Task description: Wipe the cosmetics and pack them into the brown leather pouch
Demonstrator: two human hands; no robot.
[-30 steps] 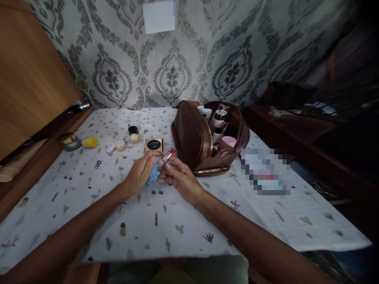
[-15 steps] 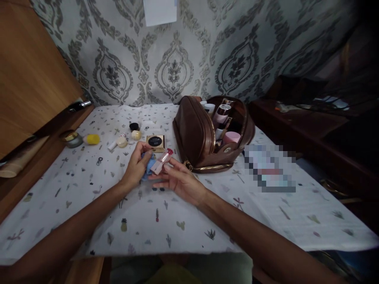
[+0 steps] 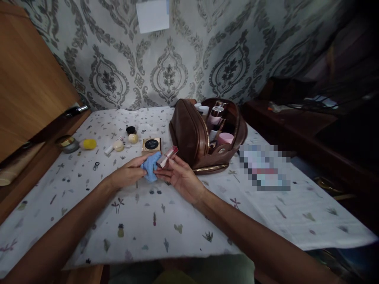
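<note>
My left hand (image 3: 130, 171) is closed around a crumpled blue cloth (image 3: 151, 167). In my right hand (image 3: 185, 179) is a small pink-and-clear lip gloss tube (image 3: 167, 156) with a red end, gripped between thumb and fingers. The cloth lies against the near end of the tube. Just beyond my hands sits a gold square box (image 3: 152, 144) with a black round label. An open brown makeup bag (image 3: 189, 130) stands to the right, with bottles and a pink jar (image 3: 225, 138) inside it.
Small jars (image 3: 133, 138), a white tube (image 3: 109, 150) and a yellow-capped item (image 3: 89, 144) lie on the left. A grey jar with a gold lid (image 3: 67, 144) stands by the wooden cabinet (image 3: 32, 71). A blurred-out flat item (image 3: 263, 167) lies right of the bag.
My left hand has shifted its hold, and more of the blue cloth shows, now against the tube. The tube has turned slightly in my right hand. The whole view has shifted a little.
</note>
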